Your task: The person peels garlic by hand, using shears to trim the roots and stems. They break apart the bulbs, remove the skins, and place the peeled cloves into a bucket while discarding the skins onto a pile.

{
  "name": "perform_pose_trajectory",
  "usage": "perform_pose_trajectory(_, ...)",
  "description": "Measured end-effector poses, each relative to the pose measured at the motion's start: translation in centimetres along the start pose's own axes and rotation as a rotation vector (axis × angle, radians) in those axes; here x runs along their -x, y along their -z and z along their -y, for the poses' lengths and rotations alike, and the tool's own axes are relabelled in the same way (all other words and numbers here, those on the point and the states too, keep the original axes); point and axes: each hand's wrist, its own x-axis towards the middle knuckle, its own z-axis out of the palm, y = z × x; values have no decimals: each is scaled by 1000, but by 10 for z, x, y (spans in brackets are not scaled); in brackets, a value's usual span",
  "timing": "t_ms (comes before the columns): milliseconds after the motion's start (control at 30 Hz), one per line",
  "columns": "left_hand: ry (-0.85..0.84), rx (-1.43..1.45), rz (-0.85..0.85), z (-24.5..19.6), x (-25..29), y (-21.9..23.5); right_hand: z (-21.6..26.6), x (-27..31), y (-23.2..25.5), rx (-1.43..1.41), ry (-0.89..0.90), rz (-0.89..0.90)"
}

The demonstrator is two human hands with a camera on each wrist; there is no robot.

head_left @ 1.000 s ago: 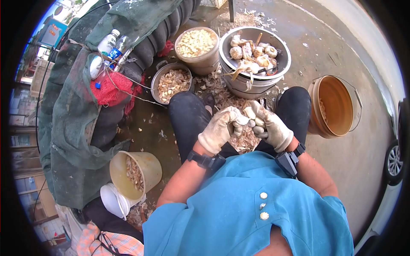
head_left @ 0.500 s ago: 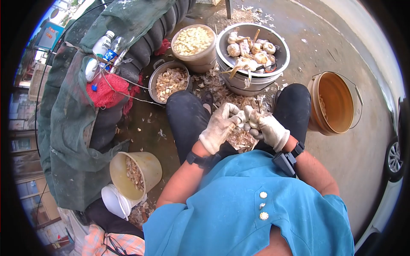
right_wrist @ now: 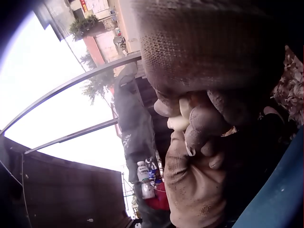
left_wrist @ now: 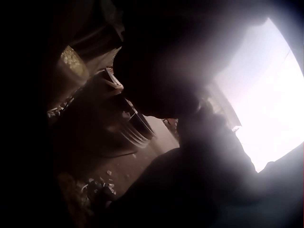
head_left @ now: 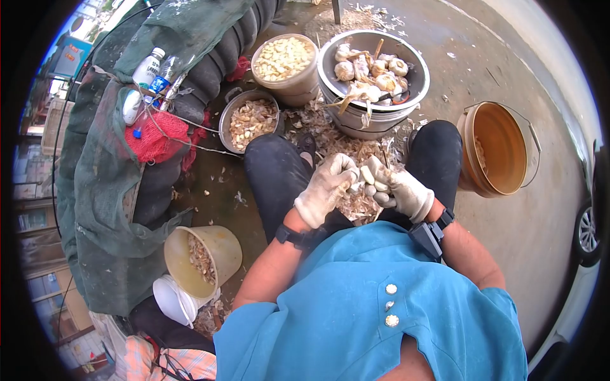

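Note:
Both hands wear off-white knitted gloves and meet between the knees. My right hand point(head_left: 406, 190) holds several pale garlic cloves point(head_left: 366, 175) in its curled fingers; one clove stands out toward the left fingertips. From the right wrist view, a pale clove point(right_wrist: 178, 123) shows between the two gloves. My left hand point(head_left: 325, 190) is curled close beside the cloves, pinching a whitish scrap of garlic skin point(right_wrist: 190, 151) at its fingertips. A thin dark sliver point(head_left: 384, 155) shows behind the right fingers. The left wrist view is mostly dark.
Ahead stand a bucket of peeled cloves point(head_left: 284, 58), a pot of cloves and skins point(head_left: 222, 124) and a basin of garlic bulbs point(head_left: 414, 47) on a bucket. An orange bucket point(head_left: 502, 149) stands right, a tipped cream bucket point(head_left: 225, 254) left. Skins point(head_left: 356, 209) litter the ground.
The hands met closely half a second ago; now the left fingers are slightly apart from the right and the protruding clove shows more. The head view has shifted slightly.

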Motion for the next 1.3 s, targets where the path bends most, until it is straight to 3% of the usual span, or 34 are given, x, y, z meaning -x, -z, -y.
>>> perform_pose_trajectory(100, -65, 19, -116, 5, -3, -1, -3, -1, 2, -171, -18, -53)
perform_pose_trajectory(167, -111, 7, -171, 4, -3, -2, -5, -2, 11, -258, -91, 120)
perform_pose_trajectory(267, -30, -30, -178, -1, -1, -1, -9, -6, 20, -394, -157, 95)
perform_pose_trajectory(367, -61, 216, -391, 12, -12, 9, -4, -1, 22, -380, -122, 53)
perform_pose_trajectory(433, -49, 64, -454, 14, -15, 10, 3, 9, 21, -349, -92, 11)
perform_pose_trajectory(533, -1, 7, -373, 16, -12, 10, 14, 27, 25, -237, 57, -63)
perform_pose_trajectory(600, -124, -420, -113, 16, -11, 11, 32, 45, 27, -231, 99, -169)
perform_pose_trajectory(633, -327, -749, -15, 39, -18, 28, 40, 54, 33, -223, 162, -183)
perform_pose_trajectory(667, -338, -746, 4, 38, -19, 29, 47, 68, 37, -222, 202, -304)
perform_pose_trajectory(733, -519, -1015, 98, 39, -17, 26, 58, 93, 56, -213, 379, -426)
perform_pose_trajectory(800, -236, -858, 115, 23, -13, 15, 76, 119, 76, -198, 451, -563)
perform_pose_trajectory(867, -254, -740, 131, 20, -11, 12, 85, 140, 97, -87, 571, -847)
perform_pose_trajectory(933, -240, -715, 135, 29, -15, 18, 83, 158, 141, -9, 561, -1026)
perform_pose_trajectory(1000, 37, -368, 100, 23, -11, 8, 80, 172, 166, 58, 462, -1134)
perform_pose_trajectory(1133, 22, -445, 75, 25, -13, 4, 72, 180, 191, -102, 498, -1046)
perform_pose_trajectory(1200, 55, -421, 64, 27, -15, 3, 73, 177, 173, -150, 517, -973)
perform_pose_trajectory(1267, 11, -448, 88, 29, -17, 3, 73, 169, 165, -289, 557, -661)
perform_pose_trajectory(1300, -33, -458, 105, 25, -17, 0, 74, 162, 153, -378, 582, -596)
